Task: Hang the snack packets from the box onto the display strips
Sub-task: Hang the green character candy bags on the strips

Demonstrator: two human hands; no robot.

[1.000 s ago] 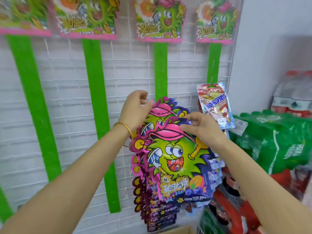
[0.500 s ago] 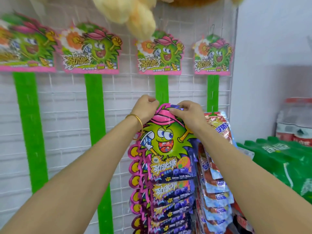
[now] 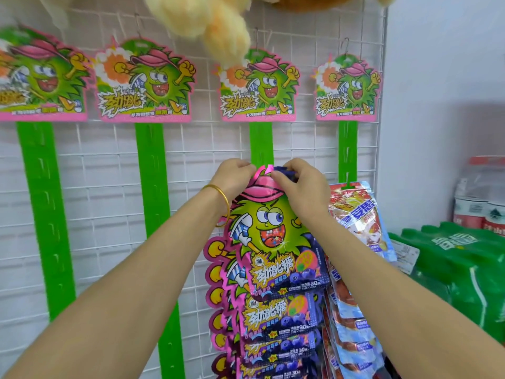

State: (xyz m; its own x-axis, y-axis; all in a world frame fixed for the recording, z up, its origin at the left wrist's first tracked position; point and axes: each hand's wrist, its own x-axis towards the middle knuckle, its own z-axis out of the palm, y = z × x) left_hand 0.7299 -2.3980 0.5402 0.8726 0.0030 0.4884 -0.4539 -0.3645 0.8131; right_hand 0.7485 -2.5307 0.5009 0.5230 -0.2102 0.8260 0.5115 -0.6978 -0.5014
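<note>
Left hand [image 3: 232, 177] and right hand [image 3: 299, 184] are both pinching the top edge of a glossy purple-and-pink cartoon snack packet [image 3: 273, 236], pressing it against the third green plastic display strip [image 3: 261, 143]; fingers are closed tight, packet hanging below them.

Snack packet [image 3: 276, 242] on third display strip [image 3: 261, 143], between both hands
</note>
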